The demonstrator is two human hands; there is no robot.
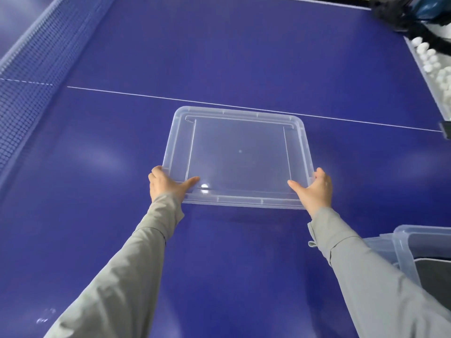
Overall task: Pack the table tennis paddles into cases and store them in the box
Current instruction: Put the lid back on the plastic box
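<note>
A clear plastic box lid (239, 154) lies flat over the blue table tennis table, near its white centre line. My left hand (166, 184) grips the lid's near left corner, thumb on top. My right hand (314, 189) grips the near right corner the same way. Both arms wear grey sleeves. The clear storage box (402, 245) stands at the lower right edge of view, with something dark grey inside it (432, 272). I see no loose paddles.
The net (36, 69) runs along the left side. A tray of white balls (434, 67) sits past the table's right edge, with dark gear (402, 13) behind it. Blue table surface (195, 45) stretches beyond the lid.
</note>
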